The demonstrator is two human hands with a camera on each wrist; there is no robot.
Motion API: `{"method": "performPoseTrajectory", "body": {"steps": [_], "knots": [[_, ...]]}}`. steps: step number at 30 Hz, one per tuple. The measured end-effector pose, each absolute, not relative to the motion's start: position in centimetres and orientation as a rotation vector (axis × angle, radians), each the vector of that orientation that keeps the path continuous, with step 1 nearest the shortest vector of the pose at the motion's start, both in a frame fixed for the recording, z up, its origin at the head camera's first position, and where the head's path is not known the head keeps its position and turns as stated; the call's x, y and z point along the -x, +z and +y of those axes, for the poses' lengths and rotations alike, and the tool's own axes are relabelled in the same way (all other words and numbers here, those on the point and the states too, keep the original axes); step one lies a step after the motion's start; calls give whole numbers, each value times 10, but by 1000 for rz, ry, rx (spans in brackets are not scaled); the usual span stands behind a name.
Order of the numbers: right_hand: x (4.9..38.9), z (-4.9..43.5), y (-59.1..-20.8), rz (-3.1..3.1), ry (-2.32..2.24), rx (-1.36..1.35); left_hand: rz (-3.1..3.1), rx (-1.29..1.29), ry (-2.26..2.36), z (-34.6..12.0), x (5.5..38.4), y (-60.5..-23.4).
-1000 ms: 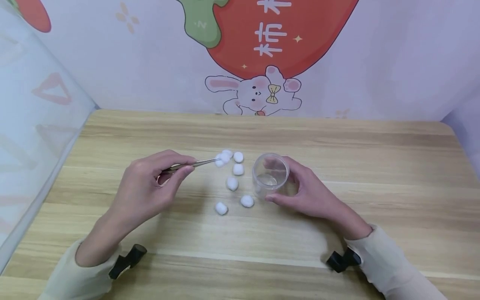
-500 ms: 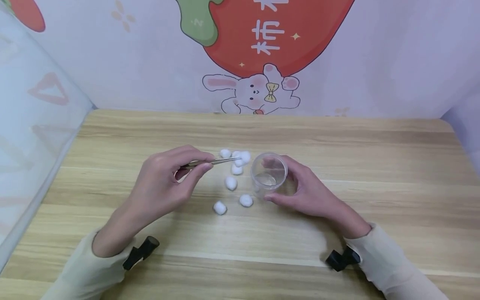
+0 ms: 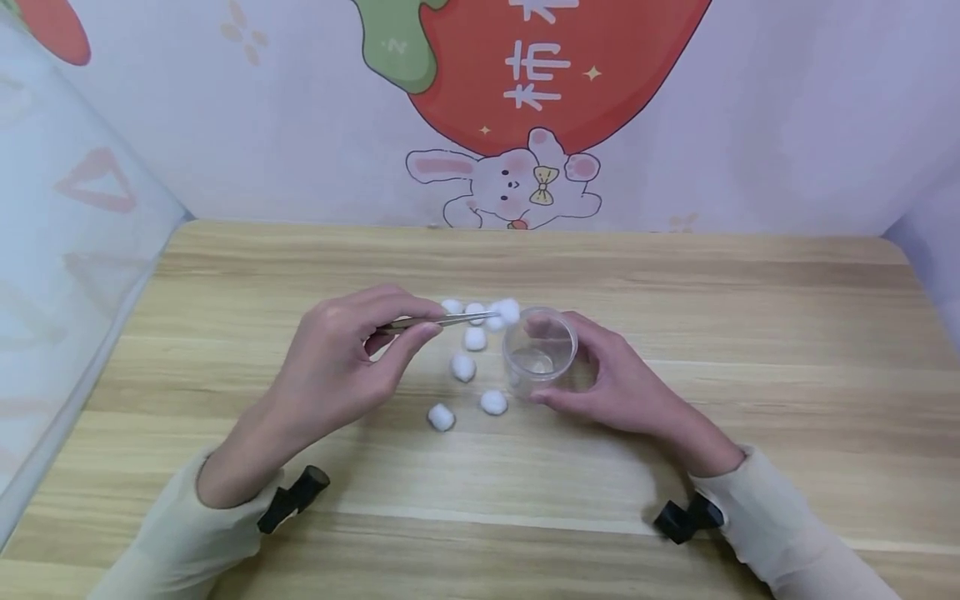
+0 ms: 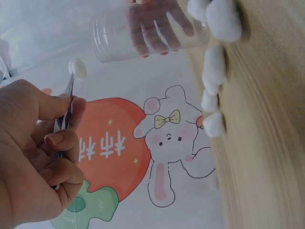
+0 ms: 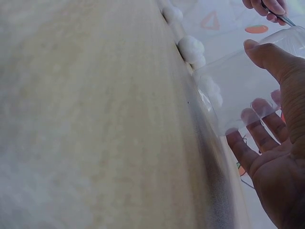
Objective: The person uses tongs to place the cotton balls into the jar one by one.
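Note:
Between thumb and fingers, my left hand (image 3: 341,358) pinches a pair of metal tweezers (image 4: 70,93). Their tips hold a white cotton ball (image 4: 78,69), raised above the table at the left of the jar's rim in the head view. The clear plastic jar (image 3: 517,379) stands upright with its round mouth uncovered. My right hand (image 3: 630,383) grips it from the right side, thumb in front and fingers spread behind, as the left wrist view shows through the wall. Several loose cotton balls (image 3: 463,367) lie to the left of the jar, one (image 3: 493,402) close to its base.
The wooden table (image 3: 712,333) carries everything. Behind it rises a pale backdrop (image 3: 772,125) printed with a red fruit and a rabbit. A light curtain-like sheet (image 3: 75,250) borders the left side. A black wrist camera (image 3: 294,498) sits on the left cuff.
My left hand has moved right with the tweezers and the cotton ball, from above the far cotton balls to beside the jar's rim. My right hand and the jar have stayed in place.

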State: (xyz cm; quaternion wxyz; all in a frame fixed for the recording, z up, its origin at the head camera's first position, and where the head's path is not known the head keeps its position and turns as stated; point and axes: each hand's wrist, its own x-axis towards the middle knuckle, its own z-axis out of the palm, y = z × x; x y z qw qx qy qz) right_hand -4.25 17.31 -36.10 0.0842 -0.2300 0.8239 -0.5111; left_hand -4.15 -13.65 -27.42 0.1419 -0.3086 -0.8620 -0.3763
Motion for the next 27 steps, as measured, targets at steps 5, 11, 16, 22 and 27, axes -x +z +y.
{"method": "performPoseTrajectory", "body": {"steps": [5,11,16,22,27], "knots": [[43,174,-361,2461,-1540,703,-2482,918,-1059,-131,44,-278],[43,175,-362,2451,-1549,705,-2528,929,-1030,-126,45,-279],[42,173,-360,2444,-1543,682,-2567,941,-1026,-124,43,-278],[41,173,-360,2446,-1545,688,-2577,955,-1016,-123,43,-278],[41,172,-362,2452,-1543,701,-2590,949,-998,-123,42,-277]]}}
